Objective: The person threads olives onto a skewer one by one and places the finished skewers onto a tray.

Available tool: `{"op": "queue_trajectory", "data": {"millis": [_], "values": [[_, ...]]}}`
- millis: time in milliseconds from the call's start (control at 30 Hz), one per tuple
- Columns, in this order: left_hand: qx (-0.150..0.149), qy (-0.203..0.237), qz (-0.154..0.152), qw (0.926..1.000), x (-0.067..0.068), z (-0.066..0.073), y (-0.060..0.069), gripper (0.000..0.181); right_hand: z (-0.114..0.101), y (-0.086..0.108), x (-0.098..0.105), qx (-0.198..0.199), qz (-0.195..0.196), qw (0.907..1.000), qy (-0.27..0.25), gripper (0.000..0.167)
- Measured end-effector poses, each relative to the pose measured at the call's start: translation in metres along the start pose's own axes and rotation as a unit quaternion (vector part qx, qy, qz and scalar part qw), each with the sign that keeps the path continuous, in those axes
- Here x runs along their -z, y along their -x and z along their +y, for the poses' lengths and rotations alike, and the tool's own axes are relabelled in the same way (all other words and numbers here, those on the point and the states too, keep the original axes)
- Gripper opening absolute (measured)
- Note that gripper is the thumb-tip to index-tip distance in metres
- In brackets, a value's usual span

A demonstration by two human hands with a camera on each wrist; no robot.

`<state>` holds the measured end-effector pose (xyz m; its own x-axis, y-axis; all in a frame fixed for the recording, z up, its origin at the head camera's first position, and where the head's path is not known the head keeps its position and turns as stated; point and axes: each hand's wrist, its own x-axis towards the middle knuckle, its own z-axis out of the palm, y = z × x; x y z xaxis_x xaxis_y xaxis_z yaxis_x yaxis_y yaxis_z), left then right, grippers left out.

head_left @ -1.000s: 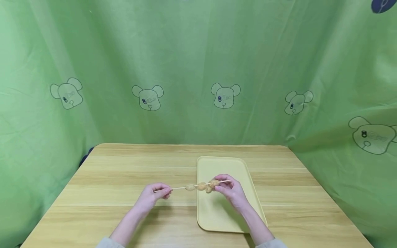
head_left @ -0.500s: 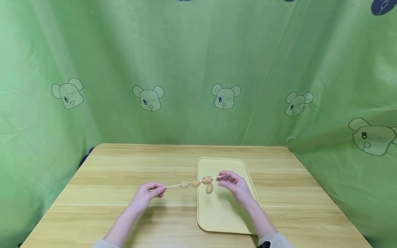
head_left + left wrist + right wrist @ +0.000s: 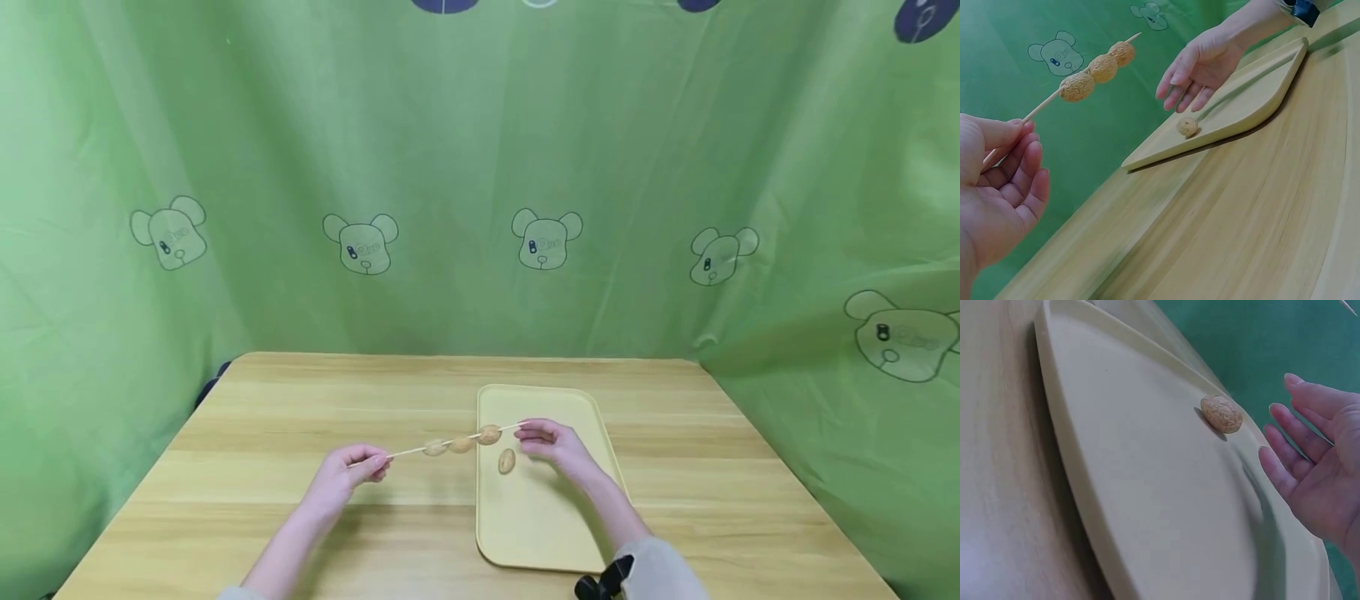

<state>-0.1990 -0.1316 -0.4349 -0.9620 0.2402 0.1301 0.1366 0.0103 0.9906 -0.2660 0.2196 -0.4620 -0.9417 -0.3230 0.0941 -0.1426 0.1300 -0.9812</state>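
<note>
My left hand pinches a thin wooden skewer near its lower end. Three wrinkled tan oval balls are threaded on the upper part, touching or nearly touching in a row; their exact kind is unclear. The bare tip points up and to the right in the left wrist view. Close to that tip, my right hand hovers over the tray with loosely bent fingers and holds nothing, as the right wrist view shows. One more ball lies loose on the pale yellow tray, below the right hand.
The wood-grain table spreads around the tray, which lies right of centre. Green curtains with bear prints enclose the back and sides. A black device is worn by the right sleeve.
The right hand has let go of the front ball and slid off toward the tip. The skewer and left hand have shifted left, uncovering the loose ball on the tray.
</note>
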Motion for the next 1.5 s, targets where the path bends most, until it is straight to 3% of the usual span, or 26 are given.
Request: {"op": "queue_trajectory", "data": {"millis": [400, 767, 1233, 1500], "values": [[0.005, 0.004, 0.009, 0.9999, 0.003, 0.001, 0.003, 0.023, 0.009, -0.009, -0.006, -0.007, -0.055, 0.9975, 0.043, 0.048], [0.008, 0.002, 0.008, 0.9999, 0.006, -0.001, 0.006, 0.024, 0.011, -0.009, -0.012, 0.003, -0.064, 0.9936, 0.093, 0.041], [0.011, -0.006, 0.022, 0.9997, 0.008, -0.002, 0.006, 0.024, 0.010, -0.011, -0.019, 0.007, -0.035, 0.9829, 0.181, 0.033], [0.018, -0.005, 0.022, 0.9996, 0.008, -0.002, 0.009, 0.024, 0.014, -0.008, -0.017, -0.006, -0.006, 0.9860, 0.166, 0.036]]}}
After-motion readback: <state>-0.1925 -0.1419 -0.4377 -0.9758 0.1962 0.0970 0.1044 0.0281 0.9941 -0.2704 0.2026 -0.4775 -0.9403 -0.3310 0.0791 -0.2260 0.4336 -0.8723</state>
